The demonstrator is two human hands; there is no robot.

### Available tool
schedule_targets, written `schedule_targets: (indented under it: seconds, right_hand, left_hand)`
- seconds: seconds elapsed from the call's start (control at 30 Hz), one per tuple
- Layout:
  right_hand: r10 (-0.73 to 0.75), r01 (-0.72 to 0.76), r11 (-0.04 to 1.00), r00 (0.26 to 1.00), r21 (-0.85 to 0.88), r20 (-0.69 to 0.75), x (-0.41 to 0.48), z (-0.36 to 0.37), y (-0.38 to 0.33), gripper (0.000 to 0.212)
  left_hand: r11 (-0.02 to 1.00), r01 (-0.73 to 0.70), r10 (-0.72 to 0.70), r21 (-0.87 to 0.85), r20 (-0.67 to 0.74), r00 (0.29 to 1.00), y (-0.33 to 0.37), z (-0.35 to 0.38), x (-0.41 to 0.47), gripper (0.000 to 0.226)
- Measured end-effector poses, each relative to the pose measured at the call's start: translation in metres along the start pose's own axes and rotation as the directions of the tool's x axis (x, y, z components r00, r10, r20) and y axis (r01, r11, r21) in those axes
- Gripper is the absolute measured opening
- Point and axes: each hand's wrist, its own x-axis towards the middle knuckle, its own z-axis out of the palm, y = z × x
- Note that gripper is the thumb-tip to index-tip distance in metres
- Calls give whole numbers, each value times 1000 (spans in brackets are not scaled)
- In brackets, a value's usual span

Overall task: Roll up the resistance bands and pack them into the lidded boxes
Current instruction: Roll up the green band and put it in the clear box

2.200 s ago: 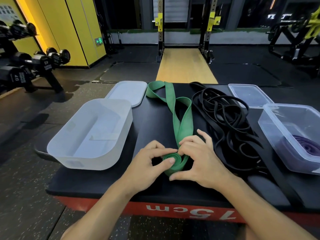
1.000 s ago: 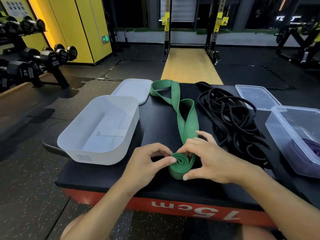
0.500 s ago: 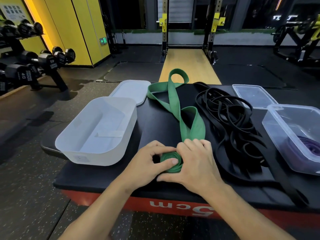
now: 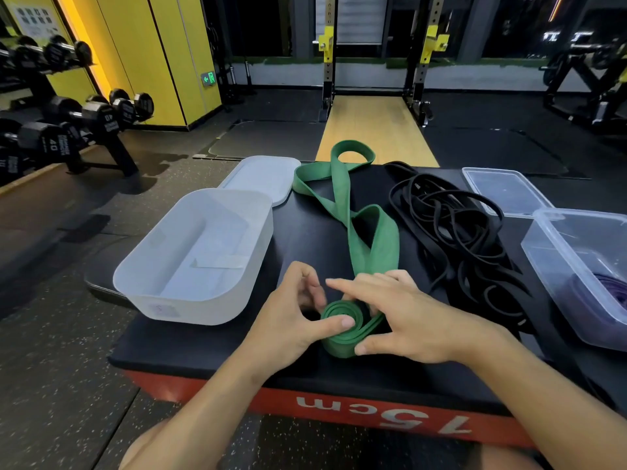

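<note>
Your black padded platform (image 4: 305, 239) with the red front marked "75cm" carries everything. At its 9 o'clock side stands the open white translucent plastic box (image 4: 190, 310), and at 3 o'clock the open clear plastic box (image 4: 556, 252). A tangle of thin black rubber bands (image 4: 458, 232) lies between the centre and the clear box. The wide green rubber resistance band (image 4: 339, 198) runs in twisted loops from 12 o'clock down to a flat coil at 6 o'clock, right between your hands. The white rounded lid (image 4: 261, 178) sits at 11 o'clock, the clear rectangular lid (image 4: 505, 191) at 1 o'clock. Your left hand (image 4: 291, 317) curls at the coil's 9 o'clock side, thumb pressed on its top. Your right hand (image 4: 414, 317) pinches the coil from 3 o'clock, thumb on the near side, forefinger stretched across. A purple band (image 4: 610, 286) lies in the clear box.
</note>
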Motion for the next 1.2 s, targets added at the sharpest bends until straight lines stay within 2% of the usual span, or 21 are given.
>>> schedule_targets:
  seconds: [0.1, 0.2, 0.3, 0.37, 0.43, 0.53, 0.6, 0.63, 0.7, 0.8, 0.87, 1.0, 1.13, 1.2]
  right_hand:
    - [32, -31, 999, 999, -31, 13, 3, -4, -3, 71]
    - [5, -16, 996, 993, -91, -116, 3, -1, -2, 61]
    - [19, -50, 992, 967, -117, -256, 5, 8, 0, 65]
    - [9, -76, 984, 925, -163, -379, 15, 19, -2, 71]
    - [22, -107, 985, 856, -135, -517, 26, 31, -10, 75]
    - [38, -170, 977, 735, -130, -677, 31, 44, -21, 76]
    - [-18, -159, 970, 703, -182, -711, 29, 49, -21, 79]
    - [-47, -144, 968, 706, -208, -707, 28, 49, -19, 80]
    - [-102, -83, 963, 768, -256, -632, 27, 43, -12, 79]
    - [-177, 23, 929, 904, -368, -390, 15, 30, 9, 70]
    - [-149, 31, 916, 951, -399, -270, 2, 21, 19, 73]
    - [-120, 1, 861, 972, -509, -201, 3, 9, 20, 75]
    - [21, -69, 835, 995, -546, -94, 11, -13, 7, 79]
    - [38, -65, 833, 997, -550, -61, 12, -13, 6, 80]
  left_hand:
    - [998, -7, 9, 54, -37, 999, 0, 2, -1, 51]
    - [994, -27, 31, 102, -37, 999, -1, 3, -1, 36]
    - [988, -45, 50, 147, -35, 998, 3, 4, -3, 23]
    - [985, -50, 56, 162, -32, 998, 4, 4, -3, 15]
    - [990, -39, 45, 133, -43, 998, 3, 3, -1, 9]
    - [991, -24, 32, 129, -62, 998, 1, 0, 1, 18]
    - [987, -44, 52, 157, -47, 998, -1, -3, 0, 18]
    - [984, -53, 60, 168, -37, 998, -2, -4, -1, 19]
    - [983, -67, 72, 173, -25, 997, -4, -6, -1, 21]
    - [985, -76, 80, 154, -21, 997, -6, -9, -1, 22]
    - [985, -83, 87, 152, -24, 996, -5, -9, -1, 21]
    - [987, -79, 84, 142, -34, 996, -5, -8, -2, 20]
    - [986, -79, 84, 149, -29, 996, -3, -8, -3, 20]
    - [984, -81, 86, 156, -26, 996, -3, -8, -3, 20]
